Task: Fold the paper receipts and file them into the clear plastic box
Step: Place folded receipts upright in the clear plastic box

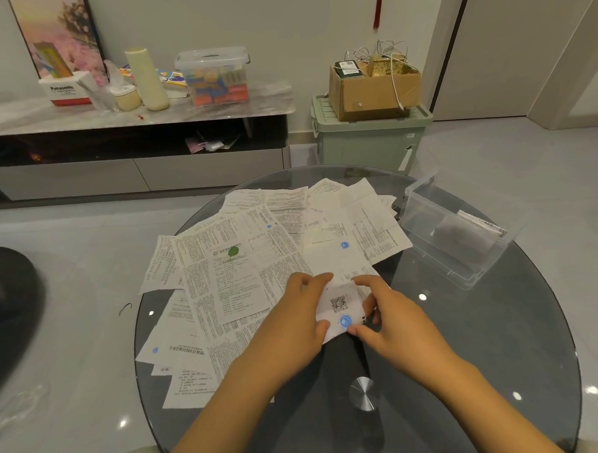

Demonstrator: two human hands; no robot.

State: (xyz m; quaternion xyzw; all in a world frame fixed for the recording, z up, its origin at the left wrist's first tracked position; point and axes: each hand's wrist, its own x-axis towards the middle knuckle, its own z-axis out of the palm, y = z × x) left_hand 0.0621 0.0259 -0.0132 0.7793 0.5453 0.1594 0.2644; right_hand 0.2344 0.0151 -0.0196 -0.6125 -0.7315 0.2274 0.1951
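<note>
My fingers are pinched on one small receipt (341, 307), the one with the square code and a blue stamp: my left hand (300, 312) grips its left edge, thumb on the lower corner, and my right hand (386, 319) pinches its right side, forefinger along the top. I hold it at the near edge of the paper pile, over the glass worktop (490, 354), and it looks partly folded already; I'd judge this is mid-crease. Beyond my hands the loose receipts (255, 258) spread flat and overlapping across the left and middle of the worktop, so most of the job is left. The clear plastic box (455, 233) sits far right, open, well apart from my hands; a few slips seem to stand at its far end, though I can't be sure.
</note>
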